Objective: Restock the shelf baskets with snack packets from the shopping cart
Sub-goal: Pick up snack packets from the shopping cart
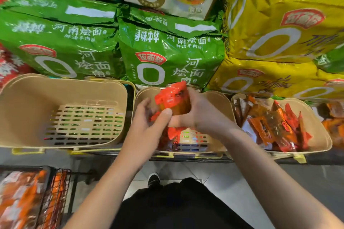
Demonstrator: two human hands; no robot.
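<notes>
- I see a glossy, crinkled red-orange plastic snack packet [172, 99] above the middle beige slotted plastic basket [221, 102].
- My right hand [197, 112] grips it, fingers curled; my left hand [149, 117] pinches its lower edge.

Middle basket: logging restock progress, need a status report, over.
Both hands, left hand and right hand, grip red snack packets over middle basket. Few packets inside. Left basket bare. Nothing blocking.

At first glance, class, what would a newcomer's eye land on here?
First, both hands, left hand and right hand, gripping a bright red snack packet over the middle basket. Then the big green noodle bags stacked behind. The left basket shows only its slotted floor; the right basket holds orange packets.
</notes>
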